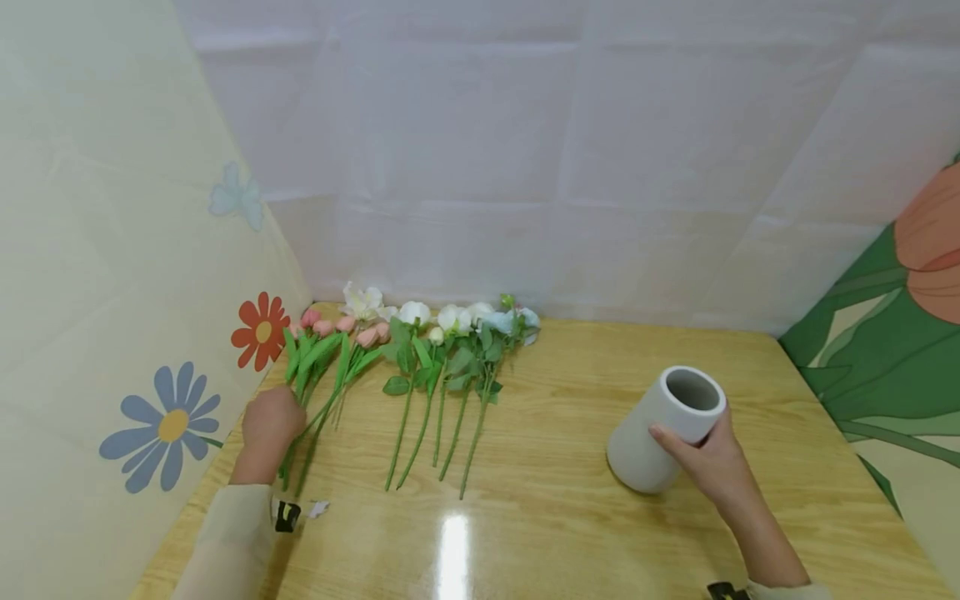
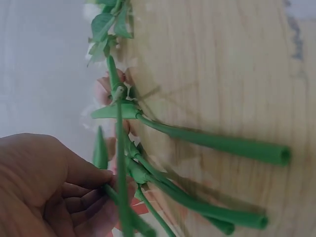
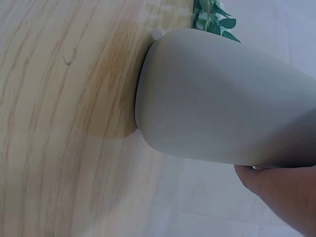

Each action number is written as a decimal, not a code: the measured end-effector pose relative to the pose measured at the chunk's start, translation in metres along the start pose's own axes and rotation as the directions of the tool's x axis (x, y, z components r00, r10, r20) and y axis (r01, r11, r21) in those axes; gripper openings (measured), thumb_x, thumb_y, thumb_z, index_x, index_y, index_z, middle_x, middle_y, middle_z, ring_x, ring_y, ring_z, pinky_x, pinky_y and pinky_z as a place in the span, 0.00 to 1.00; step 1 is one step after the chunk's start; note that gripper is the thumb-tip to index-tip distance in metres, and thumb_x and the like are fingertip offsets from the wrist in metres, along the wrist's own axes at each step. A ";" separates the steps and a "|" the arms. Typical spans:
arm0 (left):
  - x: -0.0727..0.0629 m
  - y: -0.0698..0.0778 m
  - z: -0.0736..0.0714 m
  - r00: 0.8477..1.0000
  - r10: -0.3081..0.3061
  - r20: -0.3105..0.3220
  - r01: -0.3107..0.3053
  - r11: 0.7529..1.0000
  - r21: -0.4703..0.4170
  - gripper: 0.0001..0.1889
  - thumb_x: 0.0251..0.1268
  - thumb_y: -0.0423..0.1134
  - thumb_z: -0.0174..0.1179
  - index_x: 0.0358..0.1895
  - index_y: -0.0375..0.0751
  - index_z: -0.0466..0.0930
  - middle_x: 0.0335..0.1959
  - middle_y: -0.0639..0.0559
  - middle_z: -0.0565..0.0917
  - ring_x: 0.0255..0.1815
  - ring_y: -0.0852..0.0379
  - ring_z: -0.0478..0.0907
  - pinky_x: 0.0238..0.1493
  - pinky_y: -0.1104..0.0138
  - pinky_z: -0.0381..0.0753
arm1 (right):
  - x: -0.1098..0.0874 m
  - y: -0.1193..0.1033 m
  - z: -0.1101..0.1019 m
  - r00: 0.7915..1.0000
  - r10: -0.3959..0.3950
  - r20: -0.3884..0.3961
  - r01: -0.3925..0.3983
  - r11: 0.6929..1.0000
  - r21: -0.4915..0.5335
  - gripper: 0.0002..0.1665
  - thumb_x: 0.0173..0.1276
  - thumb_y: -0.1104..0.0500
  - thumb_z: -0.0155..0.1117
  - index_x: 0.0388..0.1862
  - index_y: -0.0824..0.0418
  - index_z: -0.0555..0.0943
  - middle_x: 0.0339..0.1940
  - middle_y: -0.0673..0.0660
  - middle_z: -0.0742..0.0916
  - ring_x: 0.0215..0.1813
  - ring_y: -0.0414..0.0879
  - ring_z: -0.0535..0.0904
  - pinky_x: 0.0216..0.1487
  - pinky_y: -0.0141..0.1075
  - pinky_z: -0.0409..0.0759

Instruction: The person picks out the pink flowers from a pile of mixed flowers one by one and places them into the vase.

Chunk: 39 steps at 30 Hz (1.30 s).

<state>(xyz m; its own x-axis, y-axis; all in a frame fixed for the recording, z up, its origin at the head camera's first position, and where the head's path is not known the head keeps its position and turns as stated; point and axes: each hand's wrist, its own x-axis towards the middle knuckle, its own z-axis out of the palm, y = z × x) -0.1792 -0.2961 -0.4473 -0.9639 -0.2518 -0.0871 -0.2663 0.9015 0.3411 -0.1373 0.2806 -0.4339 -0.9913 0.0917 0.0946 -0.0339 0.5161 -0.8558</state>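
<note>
At the left of the table, my left hand (image 1: 272, 423) pinches a green tulip stem (image 2: 112, 193) between thumb and fingers. Pink tulips (image 1: 324, 328) with long green leaves lie around it, several stems fanning toward the front edge. In the left wrist view, other cut stem ends (image 2: 217, 142) lie beside the pinched one. On the right side, my right hand (image 1: 716, 467) grips a white vase (image 1: 647, 440) near its rim, thumb on the near side and fingers mostly hidden behind. The vase's mouth is up, and its base (image 3: 153, 98) is right at the tabletop.
Left of centre lies a row of artificial flowers: a white lily (image 1: 363, 302), white blooms (image 1: 454, 319) and pale blue ones (image 1: 498, 322), stems toward me. A small white scrap (image 1: 318, 508) sits near my left sleeve. A white cloth backdrop (image 1: 525, 167) rises behind the table (image 1: 555, 533).
</note>
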 end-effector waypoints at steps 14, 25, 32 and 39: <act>-0.006 0.019 -0.011 0.986 -0.002 -0.165 -0.037 0.972 -0.230 0.18 0.80 0.36 0.47 0.57 0.22 0.76 0.45 0.29 0.85 0.39 0.36 0.85 0.38 0.48 0.84 | -0.001 0.000 -0.002 1.000 0.002 -0.004 -0.002 1.000 0.000 0.52 0.71 0.56 0.69 0.78 0.63 0.44 0.64 0.61 0.70 0.51 0.27 0.68 0.45 0.18 0.70; -0.004 0.034 -0.007 0.994 -0.014 -0.113 -0.051 0.832 -0.552 0.20 0.81 0.34 0.47 0.65 0.21 0.71 0.48 0.30 0.85 0.33 0.55 0.88 0.36 0.63 0.88 | -0.002 0.001 -0.001 0.999 0.034 0.001 -0.034 0.999 -0.008 0.54 0.71 0.54 0.70 0.79 0.62 0.42 0.65 0.62 0.69 0.50 0.27 0.68 0.44 0.19 0.70; -0.006 0.044 0.004 0.993 -0.003 -0.118 -0.076 0.750 -0.657 0.19 0.81 0.33 0.48 0.64 0.21 0.72 0.48 0.27 0.84 0.34 0.50 0.88 0.39 0.60 0.89 | -0.001 0.001 0.000 1.000 0.017 0.001 -0.017 1.000 0.002 0.54 0.71 0.54 0.70 0.79 0.61 0.43 0.65 0.60 0.70 0.51 0.27 0.68 0.46 0.20 0.70; -0.007 0.057 0.014 0.987 0.057 -0.150 -0.143 0.740 -0.658 0.18 0.80 0.33 0.50 0.63 0.24 0.74 0.47 0.28 0.85 0.29 0.61 0.86 0.38 0.60 0.89 | -0.002 0.000 0.000 0.999 0.032 0.002 -0.032 0.999 0.000 0.55 0.70 0.54 0.70 0.79 0.60 0.42 0.66 0.61 0.69 0.52 0.29 0.68 0.46 0.21 0.71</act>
<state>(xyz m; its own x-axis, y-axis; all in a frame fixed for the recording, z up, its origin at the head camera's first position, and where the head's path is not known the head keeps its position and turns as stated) -0.1877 -0.2375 -0.4404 -0.9654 -0.2501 0.0743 -0.0544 0.4713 0.8803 -0.1356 0.2805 -0.4337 -0.9922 0.1061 0.0659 -0.0022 0.5127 -0.8585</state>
